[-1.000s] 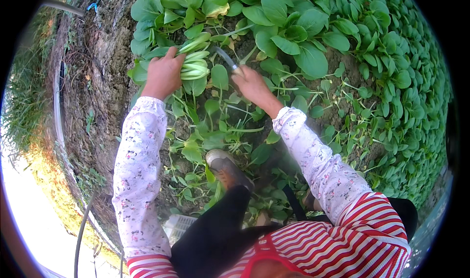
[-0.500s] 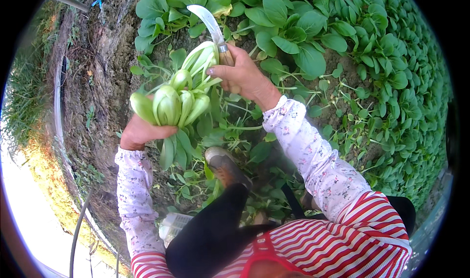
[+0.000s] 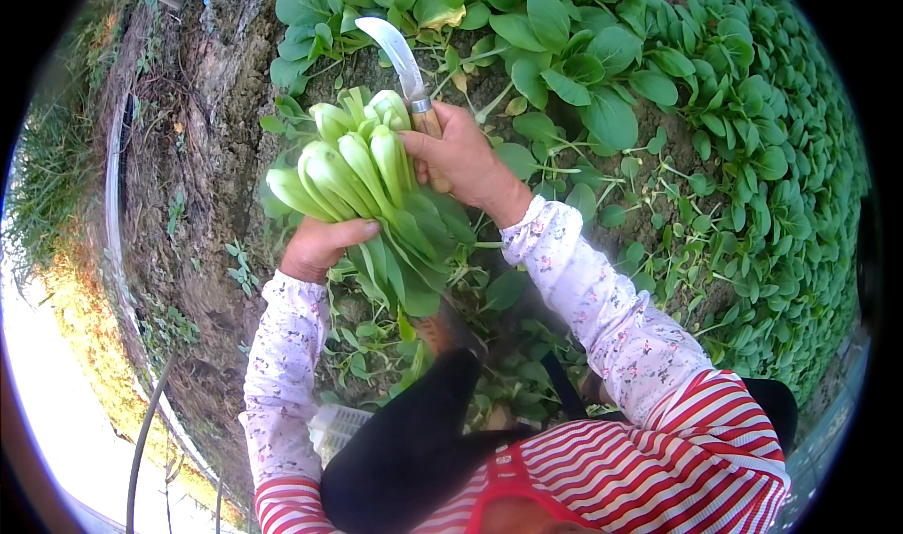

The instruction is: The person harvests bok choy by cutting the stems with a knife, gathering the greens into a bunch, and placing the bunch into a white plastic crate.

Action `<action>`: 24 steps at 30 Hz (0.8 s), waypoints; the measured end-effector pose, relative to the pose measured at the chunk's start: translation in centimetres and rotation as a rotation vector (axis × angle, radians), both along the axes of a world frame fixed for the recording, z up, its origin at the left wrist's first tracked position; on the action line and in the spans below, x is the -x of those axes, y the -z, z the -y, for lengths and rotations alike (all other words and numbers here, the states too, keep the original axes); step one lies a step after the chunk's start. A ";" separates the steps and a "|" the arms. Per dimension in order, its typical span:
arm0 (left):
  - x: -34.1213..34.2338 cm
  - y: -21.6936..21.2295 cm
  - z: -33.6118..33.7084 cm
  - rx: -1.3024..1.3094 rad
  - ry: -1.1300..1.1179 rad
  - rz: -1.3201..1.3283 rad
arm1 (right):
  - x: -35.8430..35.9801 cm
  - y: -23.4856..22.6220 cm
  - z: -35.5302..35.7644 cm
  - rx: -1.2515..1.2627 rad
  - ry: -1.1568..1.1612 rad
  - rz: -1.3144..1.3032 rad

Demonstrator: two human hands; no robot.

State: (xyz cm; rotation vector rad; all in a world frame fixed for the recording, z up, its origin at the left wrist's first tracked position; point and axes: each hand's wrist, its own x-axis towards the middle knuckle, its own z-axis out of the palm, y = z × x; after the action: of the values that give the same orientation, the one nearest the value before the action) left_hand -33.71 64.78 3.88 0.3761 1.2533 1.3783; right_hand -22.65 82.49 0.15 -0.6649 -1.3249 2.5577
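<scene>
A bunch of bok choy (image 3: 353,181), pale green stems up and dark leaves hanging below, is gathered between my hands. My left hand (image 3: 324,244) is closed round its lower left side, thumb across the stems. In my right hand (image 3: 464,158) is a sickle (image 3: 404,59) with a curved silver blade and wooden handle; the blade points up and left, above the bunch. The right thumb and fingers touch the bunch's right side. Leaves hide part of the left fingers.
Rows of growing bok choy (image 3: 602,73) fill the far side and the right. Bare brown soil (image 3: 198,196) with a pale edging strip (image 3: 113,186) lies to the left. A white plastic basket (image 3: 336,428) sits by my knee, and my shoe (image 3: 442,332) is below the bunch.
My left hand has moved right and slightly down. The stems, spread apart before, are now drawn together in one bunch. The sickle stays in my right hand, nearly in place.
</scene>
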 end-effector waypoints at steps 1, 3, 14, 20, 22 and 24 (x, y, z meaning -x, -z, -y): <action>-0.3 0.2 -0.3 0.040 -0.023 -0.047 | 0.0 0.1 0.1 -0.004 -0.004 0.027; -0.4 0.4 -1.1 0.119 -0.069 -0.139 | 0.0 0.6 0.0 -0.075 -0.021 0.112; 6.5 0.7 -7.5 0.182 0.670 -2.081 | 0.9 7.5 -7.6 -0.925 -0.079 0.570; 7.9 5.1 -13.6 0.122 0.877 -2.320 | 4.2 8.8 -9.4 -1.011 0.016 0.548; 9.3 5.4 -15.0 0.218 0.919 -2.340 | 5.3 7.9 -8.9 -0.967 -0.042 0.524; 10.9 5.5 -15.8 0.337 0.942 -2.305 | 5.3 8.2 -9.0 -0.928 -0.039 0.481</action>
State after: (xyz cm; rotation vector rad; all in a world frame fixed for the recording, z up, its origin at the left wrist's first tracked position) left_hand -44.61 80.61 -1.60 2.2225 2.2545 -0.7619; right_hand -27.95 91.52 -8.10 -1.0358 -2.4017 1.5089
